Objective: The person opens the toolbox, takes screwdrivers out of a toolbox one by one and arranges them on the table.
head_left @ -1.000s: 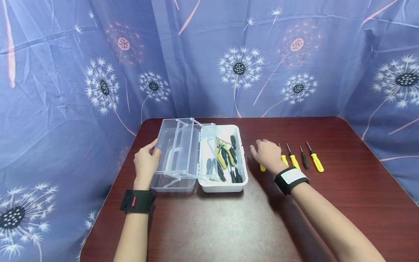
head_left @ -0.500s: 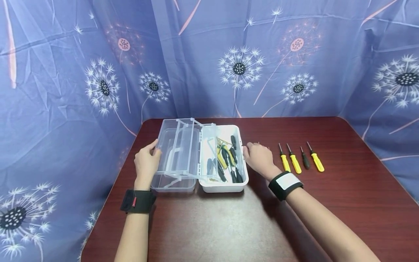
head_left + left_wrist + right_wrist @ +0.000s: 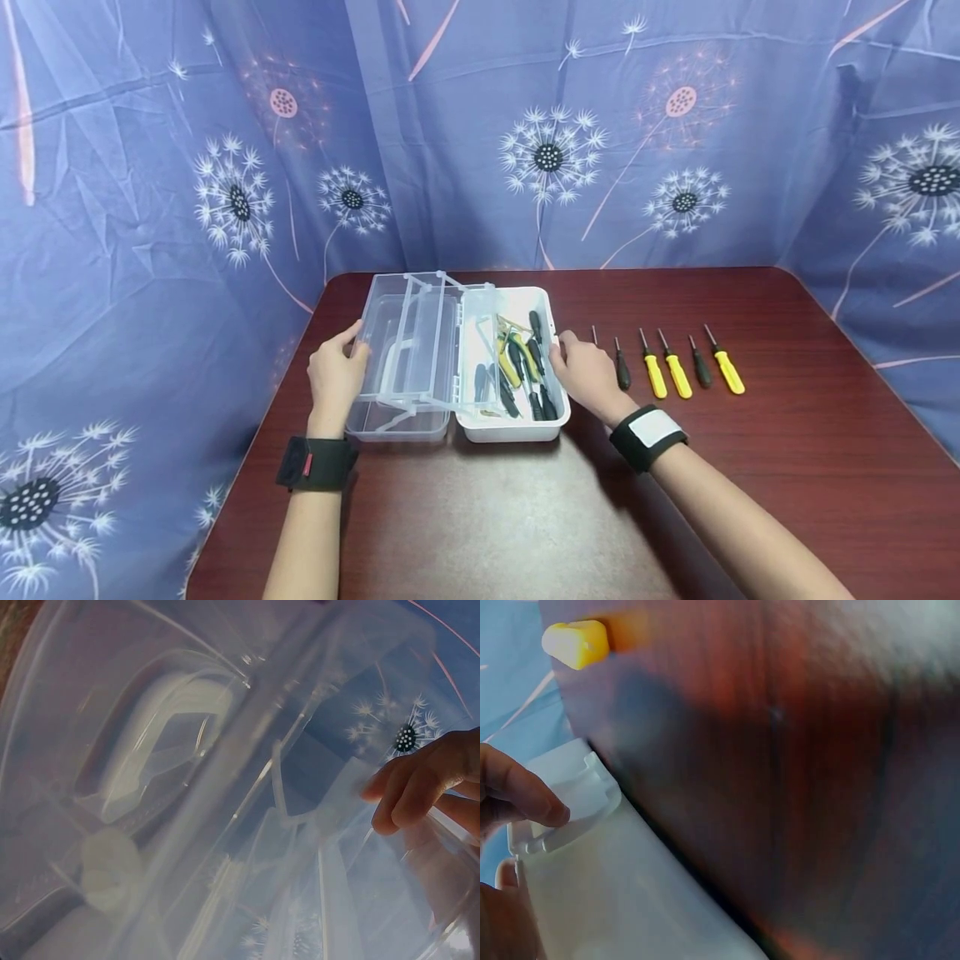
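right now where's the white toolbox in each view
Head: the white toolbox sits left of centre, between both hands.
Left wrist: its clear lid fills the frame; the white base is not clearly seen.
Right wrist: its white wall is lower left.
Shared landmark: the right hand at the latch.

A row of six screwdrivers (image 3: 660,367) lies on the dark red-brown table (image 3: 750,467), right of centre: two black-handled ones (image 3: 622,371) at the left end, then two yellow (image 3: 677,373), one black (image 3: 700,367) and one yellow (image 3: 727,369). Blue cloth printed with white dandelion heads (image 3: 551,158) hangs behind and to both sides.
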The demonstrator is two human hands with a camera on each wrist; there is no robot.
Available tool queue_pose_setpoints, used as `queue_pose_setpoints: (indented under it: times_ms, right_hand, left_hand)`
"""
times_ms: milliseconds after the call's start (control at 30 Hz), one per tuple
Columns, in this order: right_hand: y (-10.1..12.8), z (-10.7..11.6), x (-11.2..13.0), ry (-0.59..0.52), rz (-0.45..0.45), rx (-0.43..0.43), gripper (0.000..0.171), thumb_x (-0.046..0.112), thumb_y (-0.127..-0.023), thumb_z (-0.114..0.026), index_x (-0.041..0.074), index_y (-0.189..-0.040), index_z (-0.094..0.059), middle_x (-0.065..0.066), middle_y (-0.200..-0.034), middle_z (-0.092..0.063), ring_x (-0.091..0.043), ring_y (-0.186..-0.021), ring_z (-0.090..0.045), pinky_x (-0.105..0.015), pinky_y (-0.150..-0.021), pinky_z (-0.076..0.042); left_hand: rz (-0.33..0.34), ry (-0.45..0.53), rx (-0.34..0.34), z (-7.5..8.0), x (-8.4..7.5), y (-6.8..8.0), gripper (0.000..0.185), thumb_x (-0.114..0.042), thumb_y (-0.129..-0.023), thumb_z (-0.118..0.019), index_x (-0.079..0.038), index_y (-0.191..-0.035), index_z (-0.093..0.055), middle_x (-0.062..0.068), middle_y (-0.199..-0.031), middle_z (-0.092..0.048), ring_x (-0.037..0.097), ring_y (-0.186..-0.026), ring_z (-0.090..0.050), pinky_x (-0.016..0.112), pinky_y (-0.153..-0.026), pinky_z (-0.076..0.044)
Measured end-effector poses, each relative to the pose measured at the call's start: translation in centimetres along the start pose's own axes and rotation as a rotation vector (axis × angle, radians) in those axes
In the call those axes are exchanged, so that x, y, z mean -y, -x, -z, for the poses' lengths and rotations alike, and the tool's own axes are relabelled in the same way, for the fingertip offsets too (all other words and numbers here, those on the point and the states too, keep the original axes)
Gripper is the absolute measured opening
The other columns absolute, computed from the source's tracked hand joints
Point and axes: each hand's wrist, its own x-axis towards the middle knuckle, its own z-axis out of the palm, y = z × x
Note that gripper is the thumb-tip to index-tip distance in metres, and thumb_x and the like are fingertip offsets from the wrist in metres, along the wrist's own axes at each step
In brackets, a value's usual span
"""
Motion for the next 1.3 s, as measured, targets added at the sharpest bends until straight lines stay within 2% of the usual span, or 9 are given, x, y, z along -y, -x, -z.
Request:
queue_pose_setpoints:
  times_ms: [200, 300, 367, 433, 533, 733, 900, 1067, 1300]
  right_hand:
    - [0.4, -0.2, 0.0, -0.044, -0.023, 0.02, 0.029, 0.034, -0.098, -0.042, 0.008, -0.102, -0.054, -0.006, -0.063, -0.055, -0.018, -0.053, -0.05, -0.028, -0.048, -0.032]
    - [0.5, -0.2, 0.0, -0.047, -0.028, 0.02, 0.029, 0.034, -0.098, -0.042, 0.008, -0.104, -0.054, -0.006, -0.062, -0.054, -0.018, -0.052, -0.049, -0.028, -0.048, -0.032]
    - [0.5, -0.2, -0.1, -0.047, -0.026, 0.018, 0.03, 0.034, -0.098, -0.042, 0.008, -0.106, -0.054, -0.006, -0.062, -0.054, -0.018, -0.052, -0.048, -0.028, -0.048, -0.032]
    - [0.5, -0.2, -0.1, -0.046, -0.023, 0.013, 0.032, 0.034, -0.098, -0.041, 0.007, -0.11, -0.055, -0.006, -0.061, -0.054, -0.018, -0.051, -0.048, -0.029, -0.047, -0.031]
    - [0.6, -0.1, -0.2, -0.054, -0.024, 0.011, 0.034, 0.034, -0.098, -0.041, 0.007, -0.114, -0.054, -0.006, -0.059, -0.053, -0.019, -0.05, -0.048, -0.029, -0.047, -0.03]
    - [0.7, -0.2, -0.4, -0.076, -0.028, 0.002, 0.033, 0.034, -0.099, -0.04, 0.009, -0.115, -0.054, -0.005, -0.057, -0.05, -0.018, -0.048, -0.045, -0.029, -0.046, -0.029]
    - [0.6, -0.4, -0.4, -0.09, -0.028, 0.002, 0.033, 0.033, -0.099, -0.039, 0.009, -0.116, -0.053, -0.005, -0.056, -0.049, -0.018, -0.047, -0.044, -0.03, -0.045, -0.028]
    - [0.4, -0.7, -0.2, -0.087, -0.032, 0.003, 0.034, 0.034, -0.099, -0.039, 0.01, -0.119, -0.053, -0.006, -0.057, -0.051, -0.019, -0.049, -0.045, -0.03, -0.045, -0.029]
    - [0.3, -0.9, -0.1, -0.095, -0.039, 0.014, 0.034, 0.035, -0.099, -0.039, 0.011, -0.12, -0.052, -0.007, -0.059, -0.052, -0.019, -0.05, -0.047, -0.03, -0.046, -0.03]
  left_hand:
    - [0.034, 0.046, 0.06, 0.3, 0.2, 0.1, 0.043, -0.025, -0.094, -0.047, -0.024, -0.137, -0.055, 0.009, -0.084, -0.076, 0.009, -0.046, -0.051, 0.026, -0.047, -0.033]
    - [0.079, 0.079, 0.089, 0.7, 0.5, 0.3, 0.043, -0.036, -0.098, -0.042, -0.025, -0.138, -0.053, 0.01, -0.094, -0.076, 0.019, -0.059, -0.068, 0.034, -0.063, -0.046]
    - [0.117, 0.08, 0.094, 1.0, 0.7, 0.4, 0.047, -0.044, -0.1, -0.036, -0.023, -0.138, -0.054, 0.011, -0.107, -0.074, 0.027, -0.085, -0.073, 0.042, -0.084, -0.048]
    - [0.154, 0.074, 0.113, 1.3, 1.2, 0.5, 0.053, -0.05, -0.101, -0.028, -0.022, -0.137, -0.055, 0.012, -0.115, -0.071, 0.033, -0.106, -0.067, 0.049, -0.098, -0.042]
    - [0.191, 0.045, 0.15, 1.6, 1.9, 0.6, 0.064, -0.054, -0.1, -0.018, -0.016, -0.134, -0.058, 0.014, -0.121, -0.068, 0.037, -0.122, -0.055, 0.053, -0.105, -0.034]
    - [0.215, -0.056, 0.287, 1.9, 3.4, 1.1, 0.052, -0.04, -0.099, -0.034, -0.006, -0.129, -0.061, 0.019, -0.128, -0.062, 0.04, -0.123, -0.054, 0.054, -0.104, -0.038]
    - [0.152, -0.167, 0.415, 1.6, 4.4, 1.9, 0.039, -0.022, -0.087, -0.056, 0.001, -0.116, -0.066, 0.025, -0.114, -0.067, 0.041, -0.101, -0.063, 0.05, -0.085, -0.049]
    - [0.111, -0.179, 0.388, 1.7, 4.8, 2.1, 0.032, -0.024, -0.08, -0.067, 0.001, -0.1, -0.072, 0.022, -0.096, -0.072, 0.038, -0.09, -0.066, 0.049, -0.077, -0.049]
    - [0.144, -0.153, 0.302, 2.5, 4.1, 2.1, 0.025, -0.019, -0.081, -0.062, -0.003, -0.097, -0.072, 0.016, -0.092, -0.073, 0.03, -0.085, -0.064, 0.036, -0.069, -0.045]
